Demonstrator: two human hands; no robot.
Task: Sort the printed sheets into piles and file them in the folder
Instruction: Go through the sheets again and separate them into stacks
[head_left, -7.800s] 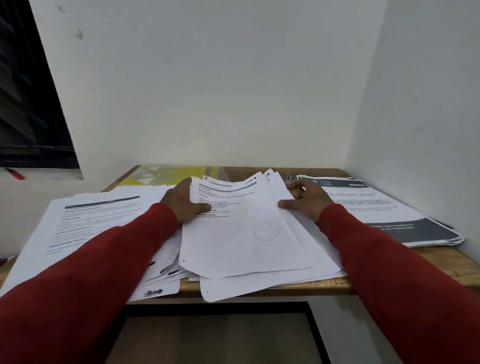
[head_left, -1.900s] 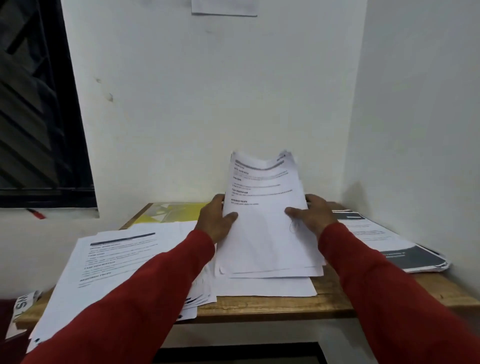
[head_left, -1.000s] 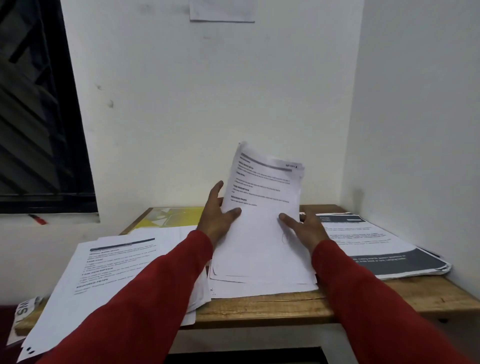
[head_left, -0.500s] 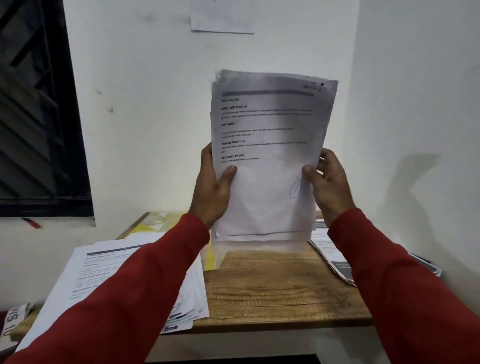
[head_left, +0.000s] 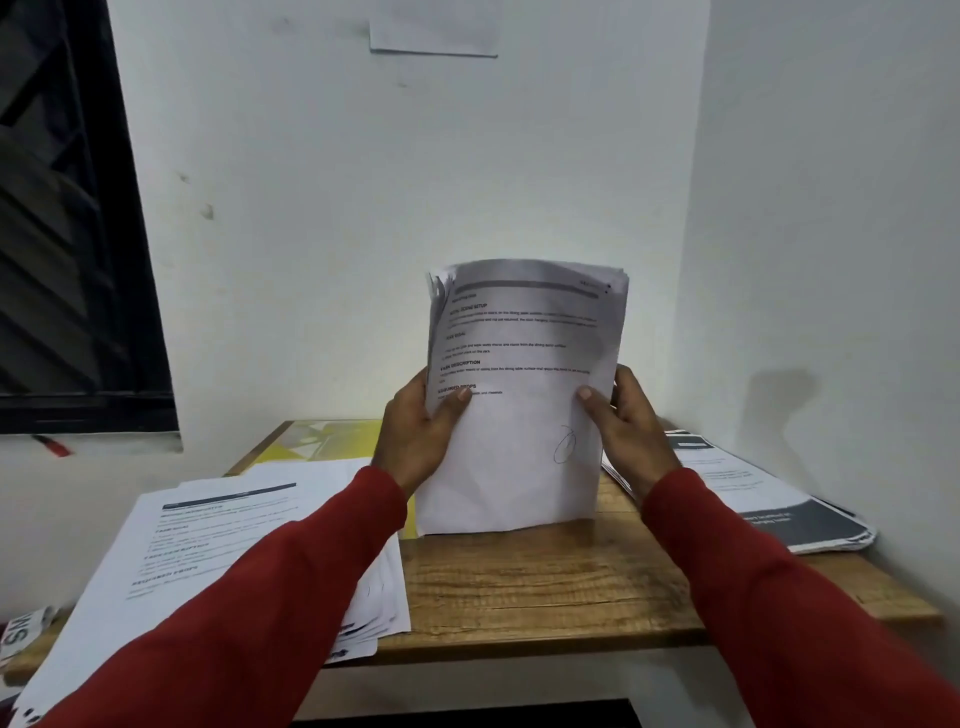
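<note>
A stack of sheets (head_left: 519, 415) is stood on edge on the table (head_left: 545, 587), gripped by the left hand (head_left: 415, 441) and right hand (head_left: 628, 426), with two piles (head_left: 234, 540) seemingly sorted alongside and the yellow folder (head_left: 322, 441) apparently not yet filled.

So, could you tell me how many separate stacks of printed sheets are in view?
3: the held stack upright at table centre, the left pile overhanging the edge, the right pile by the wall.

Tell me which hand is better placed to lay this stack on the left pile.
Probably the left hand: it grips the stack on the side nearest the left pile; the right hand would have to cross over.
</note>
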